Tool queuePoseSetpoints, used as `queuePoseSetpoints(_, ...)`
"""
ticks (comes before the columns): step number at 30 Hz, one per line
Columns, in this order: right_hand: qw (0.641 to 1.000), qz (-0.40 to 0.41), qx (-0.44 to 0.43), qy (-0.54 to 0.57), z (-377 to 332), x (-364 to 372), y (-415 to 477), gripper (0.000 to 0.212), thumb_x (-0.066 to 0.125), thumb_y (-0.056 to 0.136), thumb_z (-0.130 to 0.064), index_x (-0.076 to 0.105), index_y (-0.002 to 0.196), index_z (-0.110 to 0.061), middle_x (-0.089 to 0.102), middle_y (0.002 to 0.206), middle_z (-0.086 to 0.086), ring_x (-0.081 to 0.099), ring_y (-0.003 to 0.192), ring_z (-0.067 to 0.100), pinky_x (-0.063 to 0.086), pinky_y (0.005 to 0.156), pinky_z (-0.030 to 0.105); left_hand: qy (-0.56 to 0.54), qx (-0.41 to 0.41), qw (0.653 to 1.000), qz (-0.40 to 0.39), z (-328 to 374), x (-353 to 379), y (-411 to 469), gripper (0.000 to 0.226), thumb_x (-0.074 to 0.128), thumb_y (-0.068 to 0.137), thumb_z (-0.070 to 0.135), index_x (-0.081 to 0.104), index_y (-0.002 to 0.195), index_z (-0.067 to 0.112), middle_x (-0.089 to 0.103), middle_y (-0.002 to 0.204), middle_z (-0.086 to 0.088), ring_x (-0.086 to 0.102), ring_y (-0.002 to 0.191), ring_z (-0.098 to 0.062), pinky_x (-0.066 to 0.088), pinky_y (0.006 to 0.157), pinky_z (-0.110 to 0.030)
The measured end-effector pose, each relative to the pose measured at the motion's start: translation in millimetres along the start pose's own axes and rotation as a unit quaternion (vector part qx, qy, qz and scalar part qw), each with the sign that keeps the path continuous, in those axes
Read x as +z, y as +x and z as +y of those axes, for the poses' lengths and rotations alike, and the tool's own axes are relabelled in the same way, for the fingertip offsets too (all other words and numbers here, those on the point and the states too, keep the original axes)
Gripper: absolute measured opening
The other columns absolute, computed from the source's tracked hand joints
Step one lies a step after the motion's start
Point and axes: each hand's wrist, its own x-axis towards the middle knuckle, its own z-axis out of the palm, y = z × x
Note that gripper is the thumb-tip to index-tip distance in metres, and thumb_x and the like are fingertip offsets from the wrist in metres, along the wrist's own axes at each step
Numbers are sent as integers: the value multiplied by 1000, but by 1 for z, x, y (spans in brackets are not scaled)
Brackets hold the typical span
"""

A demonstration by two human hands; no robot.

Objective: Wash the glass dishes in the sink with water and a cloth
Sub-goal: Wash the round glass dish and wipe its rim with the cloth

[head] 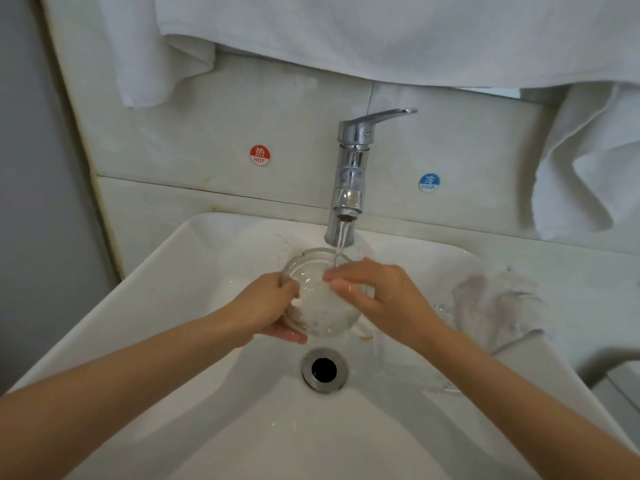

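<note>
The right hand (377,299) is covering the right side of the glass dish (318,306); whether it is pinching the rim is not showing. The towels (381,36) are running past the top edge. A second glass piece (415,372) is blending faintly into the sink (194,265).

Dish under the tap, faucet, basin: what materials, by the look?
Dish: clear glass, likely; see-through, with bright glints.
Faucet: polished metal, probably chrome-plated; mirror-like reflections.
Basin: glossy white ceramic, apparently; smooth, with soft highlights.

Soft even indoor light, faint shadows, slight blur, wide-angle bending at edges
</note>
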Motion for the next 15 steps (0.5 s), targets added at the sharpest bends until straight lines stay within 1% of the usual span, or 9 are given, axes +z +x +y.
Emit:
queuePoseSetpoints(1, 997, 69, 2, 20, 3, -1, 1, 28, 56, 86, -30, 72, 105, -19, 65, 108, -14, 56, 107, 3, 31, 97, 5, 25, 15, 999, 18, 0, -2, 1, 13, 41, 97, 14, 51, 99, 5, 59, 77, -13, 65, 50, -23, 58, 53, -30)
queuePoseSetpoints(2, 992, 126, 2, 7, 7, -1, 1, 25, 57, 85, -21, 73, 103, -17, 64, 105, -14, 56, 104, 5, 32, 94, 4, 51, 33, 998, 36, 1, -4, 3, 14, 41, 97, 16, 51, 99, 8, 59, 77, -13, 64, 51, -23, 59, 54, -31)
queuePoseSetpoints(3, 988, 154, 14, -18, 10, -1, 1, 25, 57, 84, -15, 72, 104, -17, 63, 106, -13, 56, 104, 8, 31, 93, 3, 73, 52, 994, 54, 1, -6, 3, 14, 40, 98, 18, 52, 98, 10, 61, 74, -13, 64, 52, -22, 58, 53, -31)
queuePoseSetpoints(4, 987, 153, 36, -39, 13, -1, 0, 26, 58, 85, -12, 70, 107, -17, 62, 109, -10, 54, 107, 11, 29, 92, 2, 89, 76, 990, 72, 1, -8, 4, 14, 40, 99, 20, 52, 96, 12, 63, 70, -13, 63, 52, -21, 58, 52, -30)
queuePoseSetpoints(7, 987, 59, 139, -62, 17, -1, -3, 34, 56, 91, -17, 57, 125, -19, 54, 127, -4, 47, 119, 13, 27, 91, 8, 168, 178, 962, 121, -2, -13, 6, 16, 39, 100, 25, 51, 97, 15, 64, 68, -13, 64, 56, -20, 58, 54, -30)
queuePoseSetpoints(10, 979, -36, 198, -18, 13, 3, -6, 52, 59, 89, -32, 42, 137, -19, 49, 135, -2, 46, 121, 12, 32, 94, 17, 339, 278, 882, 175, -1, -21, 10, 20, 37, 100, 28, 48, 110, 15, 65, 73, -8, 66, 65, -24, 55, 67, -39)
queuePoseSetpoints(12, 971, -77, 227, 13, 8, 5, -7, 63, 58, 87, -42, 35, 141, -20, 49, 137, -2, 49, 119, 12, 38, 97, 24, 413, 332, 826, 191, -1, -25, 11, 28, 41, 98, 24, 46, 125, 14, 67, 85, -4, 66, 78, -31, 52, 73, -40)
queuePoseSetpoints(14, 961, -107, 254, -2, 5, 8, -8, 70, 49, 87, -55, 27, 144, -22, 48, 138, -1, 52, 118, 16, 42, 99, 32, 448, 381, 786, 190, -1, -27, 13, 37, 49, 96, 17, 42, 132, 17, 69, 97, -8, 65, 83, -34, 53, 72, -41)
queuePoseSetpoints(15, 959, -117, 255, -36, 3, 9, -8, 71, 42, 88, -60, 23, 145, -23, 49, 137, 1, 53, 117, 19, 43, 98, 36, 468, 406, 763, 183, -1, -26, 13, 38, 51, 94, 14, 39, 130, 19, 69, 92, -11, 65, 75, -36, 54, 64, -41)
